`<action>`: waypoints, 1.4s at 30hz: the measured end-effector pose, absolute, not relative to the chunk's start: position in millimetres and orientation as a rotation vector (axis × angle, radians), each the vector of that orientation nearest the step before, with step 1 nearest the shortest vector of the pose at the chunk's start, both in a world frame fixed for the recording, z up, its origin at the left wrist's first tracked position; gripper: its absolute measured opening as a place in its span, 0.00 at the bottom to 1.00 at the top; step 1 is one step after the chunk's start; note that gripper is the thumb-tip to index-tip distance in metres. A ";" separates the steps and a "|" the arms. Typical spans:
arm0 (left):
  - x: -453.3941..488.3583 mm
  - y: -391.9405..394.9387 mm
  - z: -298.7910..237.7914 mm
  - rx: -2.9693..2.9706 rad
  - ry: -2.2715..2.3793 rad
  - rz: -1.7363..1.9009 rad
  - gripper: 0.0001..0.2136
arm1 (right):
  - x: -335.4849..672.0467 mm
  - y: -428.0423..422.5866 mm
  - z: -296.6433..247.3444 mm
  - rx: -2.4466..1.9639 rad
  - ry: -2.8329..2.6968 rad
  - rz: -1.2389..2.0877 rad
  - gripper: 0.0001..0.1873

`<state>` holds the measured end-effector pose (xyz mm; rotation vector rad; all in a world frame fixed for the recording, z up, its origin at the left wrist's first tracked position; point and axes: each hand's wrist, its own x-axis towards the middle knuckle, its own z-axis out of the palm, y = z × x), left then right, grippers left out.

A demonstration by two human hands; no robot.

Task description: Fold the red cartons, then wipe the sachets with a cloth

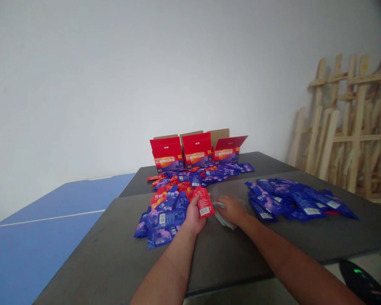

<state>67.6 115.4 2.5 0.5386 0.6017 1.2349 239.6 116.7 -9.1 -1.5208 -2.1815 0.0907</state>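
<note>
A red pouch (204,202) with a white barcode panel is held in my left hand (195,217), tilted up over the dark table. My right hand (231,209) is closed on a crumpled pale grey cloth (224,220), just right of the pouch. Blue and red pouches (165,214) lie in a loose pile left of my left hand. A second heap, mostly blue pouches (288,198), spreads out on the right side. Behind my hands, mixed pouches (206,173) stretch in a band before the cartons.
Three red-and-blue cartons with raised flaps stand at the back: left (168,159), middle (197,150) and right (227,153). A blue table (66,220) with white lines adjoins the dark tabletop (104,250). Wooden easels (355,140) lean by the wall at right.
</note>
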 end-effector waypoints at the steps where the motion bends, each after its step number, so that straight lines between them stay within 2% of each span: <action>1: 67.7 116.1 1.8 0.520 0.589 1.237 0.16 | 240.3 117.0 -7.0 -1.500 -2.150 0.094 0.11; 6: 69.5 120.2 -2.1 0.435 0.566 1.322 0.14 | 242.9 112.1 -1.8 -1.224 -1.931 0.012 0.14; 13: 71.8 117.6 -4.4 0.560 0.538 1.302 0.14 | 232.4 101.8 -5.4 -0.925 -2.329 -0.049 0.11; 24: 75.4 112.9 -3.3 0.636 0.548 1.265 0.15 | 230.4 106.5 -12.7 -0.948 -2.324 -0.158 0.10; 35: 76.8 102.2 1.1 0.718 0.505 1.059 0.13 | 235.1 116.2 -17.3 -1.116 -2.149 -0.311 0.09; 42: 73.8 97.2 0.5 0.787 0.607 0.903 0.14 | 247.0 123.0 -15.1 -1.209 -1.973 -0.271 0.12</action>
